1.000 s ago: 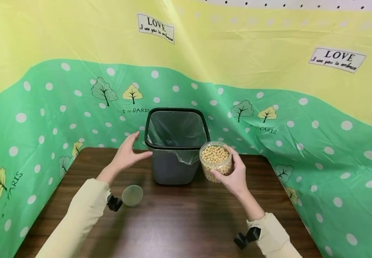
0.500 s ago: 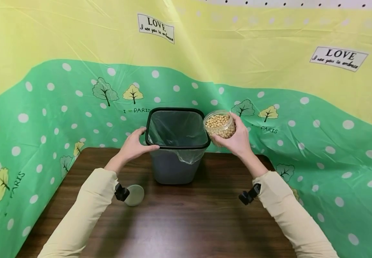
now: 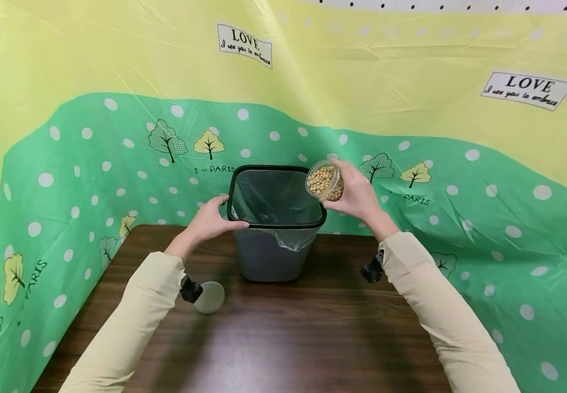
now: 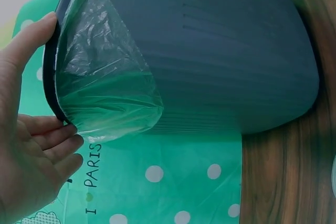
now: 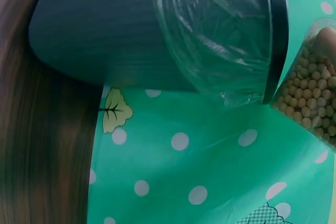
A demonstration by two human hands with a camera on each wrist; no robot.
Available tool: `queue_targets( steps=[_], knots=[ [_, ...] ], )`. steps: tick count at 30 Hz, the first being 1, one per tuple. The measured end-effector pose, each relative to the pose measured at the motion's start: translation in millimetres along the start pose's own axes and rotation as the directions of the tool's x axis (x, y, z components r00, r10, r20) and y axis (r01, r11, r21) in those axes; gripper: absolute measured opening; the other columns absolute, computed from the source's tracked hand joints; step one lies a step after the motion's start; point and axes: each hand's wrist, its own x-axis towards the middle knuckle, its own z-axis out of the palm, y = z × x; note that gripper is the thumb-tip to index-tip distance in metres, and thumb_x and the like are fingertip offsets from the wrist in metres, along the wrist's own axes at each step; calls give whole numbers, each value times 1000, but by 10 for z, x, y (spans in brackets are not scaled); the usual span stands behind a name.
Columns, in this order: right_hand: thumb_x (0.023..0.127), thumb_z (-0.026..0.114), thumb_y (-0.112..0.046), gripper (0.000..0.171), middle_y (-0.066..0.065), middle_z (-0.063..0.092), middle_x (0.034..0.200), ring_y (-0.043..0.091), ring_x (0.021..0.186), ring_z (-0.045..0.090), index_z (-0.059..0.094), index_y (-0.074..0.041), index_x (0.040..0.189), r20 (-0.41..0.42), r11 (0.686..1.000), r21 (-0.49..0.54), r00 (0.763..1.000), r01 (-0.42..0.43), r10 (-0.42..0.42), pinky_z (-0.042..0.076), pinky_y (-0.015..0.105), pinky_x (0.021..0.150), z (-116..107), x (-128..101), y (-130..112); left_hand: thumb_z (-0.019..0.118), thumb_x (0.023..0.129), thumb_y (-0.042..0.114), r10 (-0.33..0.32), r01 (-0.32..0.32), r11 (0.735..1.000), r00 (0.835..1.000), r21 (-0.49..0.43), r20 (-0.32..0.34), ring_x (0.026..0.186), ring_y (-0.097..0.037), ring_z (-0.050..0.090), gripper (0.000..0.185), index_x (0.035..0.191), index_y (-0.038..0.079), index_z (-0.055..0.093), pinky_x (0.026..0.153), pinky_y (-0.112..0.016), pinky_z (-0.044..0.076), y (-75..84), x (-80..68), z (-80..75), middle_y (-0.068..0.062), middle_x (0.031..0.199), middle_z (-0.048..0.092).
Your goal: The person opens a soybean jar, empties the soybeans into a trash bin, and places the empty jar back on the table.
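Nearest the viewer, two cream sleeves [image 3: 126, 322] extend over a dark wooden table [image 3: 283, 338]. A round translucent lid [image 3: 210, 297] lies flat on the table just beside the left forearm, near the wrist-mounted camera.

Further out, the left hand [image 3: 210, 221] grips the left rim of a grey bin [image 3: 268, 256]. In the left wrist view, the thumb [image 4: 23, 45] lies along the black rim band [image 4: 50, 82] and the fingers [image 4: 55, 145] curl beneath the same edge, against the clear plastic liner [image 4: 105, 87] folded over the rim. The bin stands upright on the table, close to its far edge.

The right hand [image 3: 359, 196] grasps a clear jar of soybeans [image 3: 324, 181], with fingers wrapped round its wall. The jar is tilted, open mouth turned toward the left and toward the bin. It is held in the air at the bin's right rear corner, at rim level, with its mouth over the rim. In the right wrist view the jar [image 5: 312, 103] sits just beside the black rim band [image 5: 275, 35]; whether they touch cannot be determined. The beans remain packed inside the jar.

Behind the bin hangs a green and yellow plastic sheet [image 3: 91, 142] printed with dots, trees and "LOVE" labels [image 3: 245, 45].
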Motion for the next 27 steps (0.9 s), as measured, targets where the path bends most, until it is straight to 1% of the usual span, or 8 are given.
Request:
queue_targets(
  steps=[4, 9, 14, 19, 27],
  knots=[
    [55, 82, -27, 93, 22, 46, 126, 37, 112, 46, 38, 1, 132, 38, 993, -40, 993, 113, -111, 41, 53, 89, -2, -10, 31, 72, 67, 54, -6, 6, 1000, 1000, -15, -4, 132, -33, 26, 99, 141, 3, 29, 102, -50, 29, -8, 1, -1, -16, 144, 29],
    [54, 83, -30, 93, 23, 47, 126, 37, 115, 45, 41, 2, 130, 50, 973, -95, 978, 209, -205, 38, 52, 94, -5, 7, 50, 72, 68, 53, -12, 11, 999, 1000, -38, -13, 132, -31, 26, 98, 141, 4, 30, 102, -48, 30, -36, 3, 7, -14, 144, 30],
    [54, 83, -31, 91, 23, 49, 124, 37, 113, 46, 43, 3, 128, 70, 947, -149, 958, 285, -278, 38, 51, 94, -35, 28, 73, 72, 69, 52, -23, 23, 998, 1000, -60, -8, 133, -31, 24, 98, 142, 4, 28, 102, -49, 29, -27, 0, 16, -14, 145, 28],
    [53, 82, -31, 92, 23, 48, 123, 38, 112, 46, 42, 3, 128, 94, 918, -187, 936, 350, -338, 38, 51, 94, -65, 50, 105, 72, 69, 51, -41, 41, 996, 999, -81, 1, 134, -31, 23, 97, 142, 5, 27, 103, -49, 28, -10, -14, 19, -13, 146, 27],
    [49, 83, -33, 96, 24, 50, 120, 41, 109, 48, 42, 4, 127, 107, 868, -242, 901, 434, -421, 40, 51, 92, -114, 93, 138, 71, 70, 52, -39, 40, 996, 999, -80, 12, 133, -31, 23, 97, 143, 5, 26, 103, -49, 28, -10, -18, 21, -14, 146, 26]
  ],
)
